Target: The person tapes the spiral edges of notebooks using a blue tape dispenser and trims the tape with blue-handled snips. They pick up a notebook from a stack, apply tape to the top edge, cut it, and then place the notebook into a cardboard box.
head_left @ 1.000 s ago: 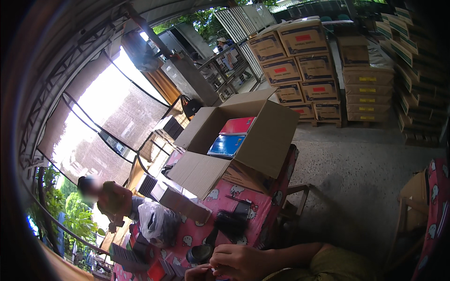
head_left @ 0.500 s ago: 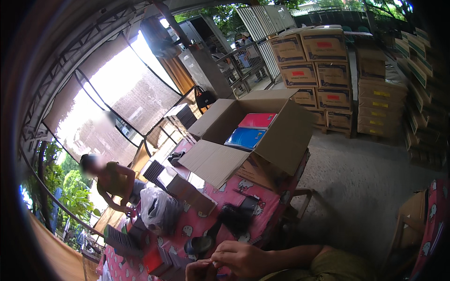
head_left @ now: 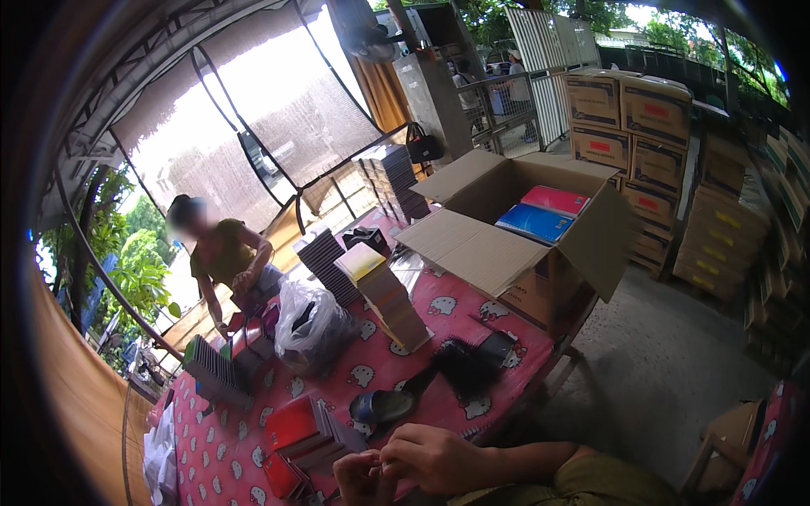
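Two hands above patterned tablecloth

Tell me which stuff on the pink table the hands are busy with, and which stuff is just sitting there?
Busy with:
- right hand and left hand, together at the table edge; whatever they pinch is too small to tell
- red notebooks, closest to them

Just sitting there:
- open cardboard box holding books
- tall book stack
- clear plastic bag
- black pouch
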### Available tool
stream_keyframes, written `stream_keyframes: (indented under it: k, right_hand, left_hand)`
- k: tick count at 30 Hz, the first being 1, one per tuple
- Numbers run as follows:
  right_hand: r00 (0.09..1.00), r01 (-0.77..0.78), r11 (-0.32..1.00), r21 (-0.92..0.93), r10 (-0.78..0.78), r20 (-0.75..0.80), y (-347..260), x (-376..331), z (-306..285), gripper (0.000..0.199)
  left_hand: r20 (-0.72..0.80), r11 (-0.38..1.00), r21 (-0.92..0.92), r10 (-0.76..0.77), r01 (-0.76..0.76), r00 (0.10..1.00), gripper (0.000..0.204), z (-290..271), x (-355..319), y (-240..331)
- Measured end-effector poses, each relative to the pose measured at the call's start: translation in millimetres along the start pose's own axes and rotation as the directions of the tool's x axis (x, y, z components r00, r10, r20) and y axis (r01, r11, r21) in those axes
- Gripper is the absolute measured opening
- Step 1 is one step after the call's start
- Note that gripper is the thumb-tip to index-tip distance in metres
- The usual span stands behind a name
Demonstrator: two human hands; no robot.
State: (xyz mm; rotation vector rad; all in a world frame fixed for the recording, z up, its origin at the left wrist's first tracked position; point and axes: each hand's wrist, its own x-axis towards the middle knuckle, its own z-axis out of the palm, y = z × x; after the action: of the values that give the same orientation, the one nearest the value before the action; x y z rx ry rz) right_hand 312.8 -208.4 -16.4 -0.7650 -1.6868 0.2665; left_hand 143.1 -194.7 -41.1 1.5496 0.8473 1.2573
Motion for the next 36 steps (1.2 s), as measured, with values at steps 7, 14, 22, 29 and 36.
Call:
stream_keyframes:
  k: [7,14,22,29,36]
  right_hand:
    - [0.981,0.196,0.977,-0.09,-0.194,0.033,4,35,55,0.026]
    - [0.983,0.179,0.984,0.011,-0.179,0.026,-5,63,102,0.03]
    - [0.981,0.108,0.992,-0.066,-0.096,0.166,-5,84,149,0.024]
    - [0.994,0.098,0.987,-0.125,-0.09,0.068,14,99,182,0.021]
    - [0.993,-0.028,0.996,-0.079,0.037,0.115,21,95,203,0.017]
  left_hand:
    - [0.101,0.957,0.289,-0.005,-0.024,0.995,0.04,-65,14,17]
    - [-0.594,0.979,-0.125,0.056,-0.161,0.803,0.019,-183,18,-3]
    - [-0.896,0.979,0.031,0.116,-0.201,0.428,0.016,-311,27,-75]
    - [-0.863,0.962,-0.231,-0.135,-0.144,0.487,0.017,-349,28,-122]
    - [-0.852,0.855,0.261,-0.014,0.448,0.523,0.02,-343,9,-196]
